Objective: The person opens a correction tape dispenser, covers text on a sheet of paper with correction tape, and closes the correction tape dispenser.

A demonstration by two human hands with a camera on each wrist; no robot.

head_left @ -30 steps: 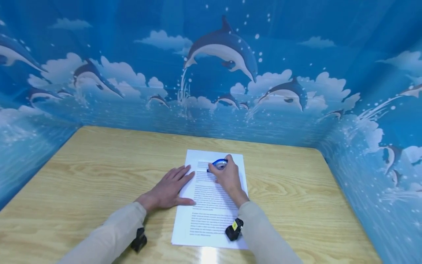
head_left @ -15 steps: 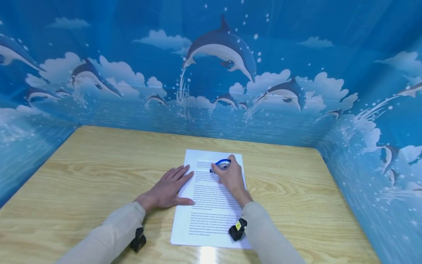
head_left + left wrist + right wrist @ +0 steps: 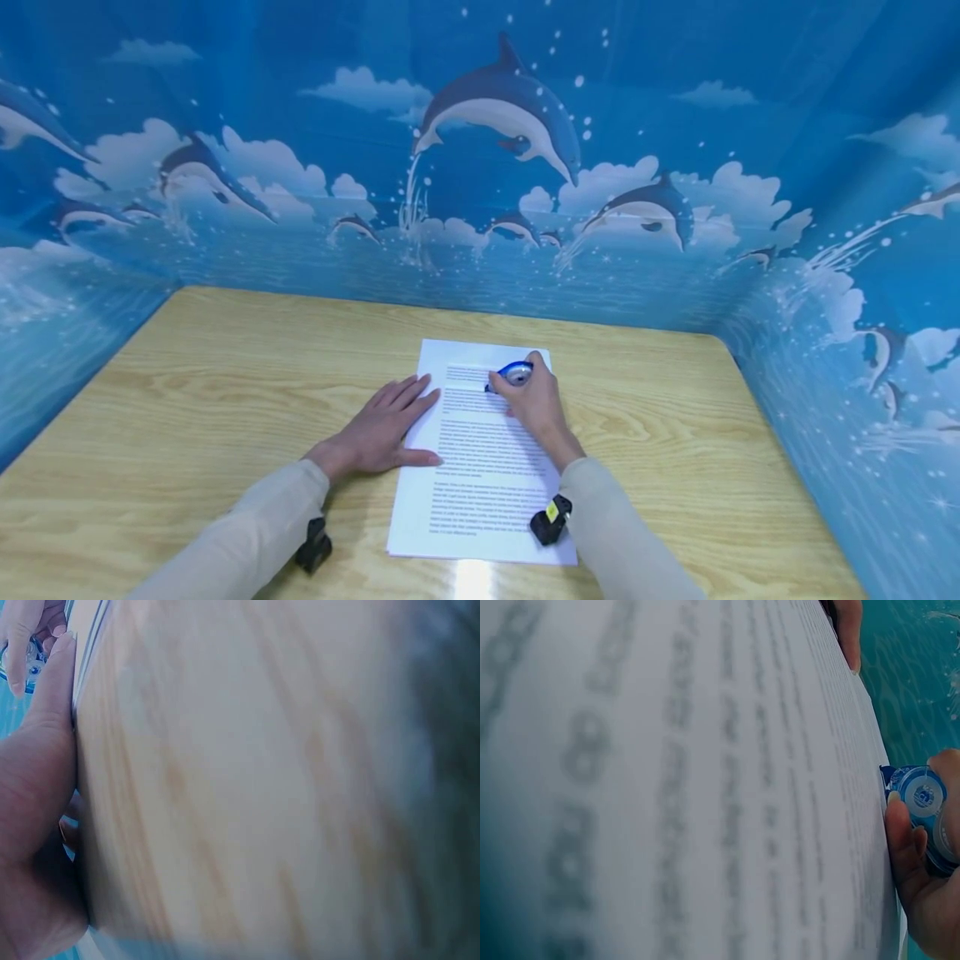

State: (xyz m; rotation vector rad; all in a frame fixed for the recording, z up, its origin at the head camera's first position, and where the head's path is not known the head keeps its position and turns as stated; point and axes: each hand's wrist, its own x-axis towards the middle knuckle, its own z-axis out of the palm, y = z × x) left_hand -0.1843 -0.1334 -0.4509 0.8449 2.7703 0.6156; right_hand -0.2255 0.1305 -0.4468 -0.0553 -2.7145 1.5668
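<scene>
A stack of printed paper (image 3: 480,521) lies on the wooden table, its lines of text running across. My right hand (image 3: 542,407) pinches a blue correction tape dispenser (image 3: 516,372) near the top of the page. In the right wrist view the round, clear-sided body of the correction tape (image 3: 924,796) shows between thumb and fingers, its tip right at the paper. My left hand (image 3: 382,427) rests flat on the page's left edge, fingers spread and thumb stretched over the margin. In the left wrist view the left hand (image 3: 34,780) appears side-on, with the dispenser beyond it.
The wooden table (image 3: 247,375) extends on both sides of the paper. A blue curtain (image 3: 480,275) printed with dolphins encloses its back and sides. Black cameras are strapped at both wrists, the right camera (image 3: 551,521) hanging over the page's lower right.
My right hand has slid the correction tape to the right along a line near the top of the page. The left hand has stayed in place.
</scene>
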